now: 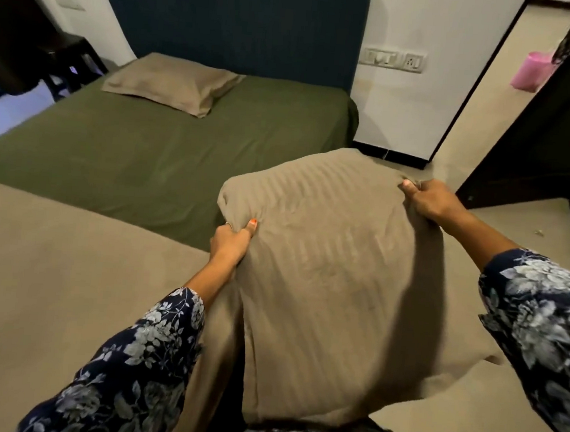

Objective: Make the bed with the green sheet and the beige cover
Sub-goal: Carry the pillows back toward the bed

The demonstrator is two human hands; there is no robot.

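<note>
- The bed fills the frame from nine to twelve o'clock, with the green sheet [165, 158] spread flat over the mattress and reaching the dark blue headboard [237, 21] at twelve.
- The beige cover [67, 284] lies across the near end of the bed, from eight to six o'clock, its far edge resting on the green sheet.
- A beige striped pillow [335, 254] is held up in the centre, hiding the bed's near right corner and part of the floor [515, 213] at three.
- A dark wardrobe [555, 141] stands at two o'clock, cut off by the frame edge.
- A second beige pillow [171, 82] lies flat at eleven, just before the headboard.
- A dark stool-like object [71, 59] at ten is hard to make out.
- A pink object [532, 73] at two is blurred.
- The left hand [232, 242] pinches the held pillow's left edge, thumb on top.
- The right hand [430, 196] grips its far right corner, fingers curled.
</note>
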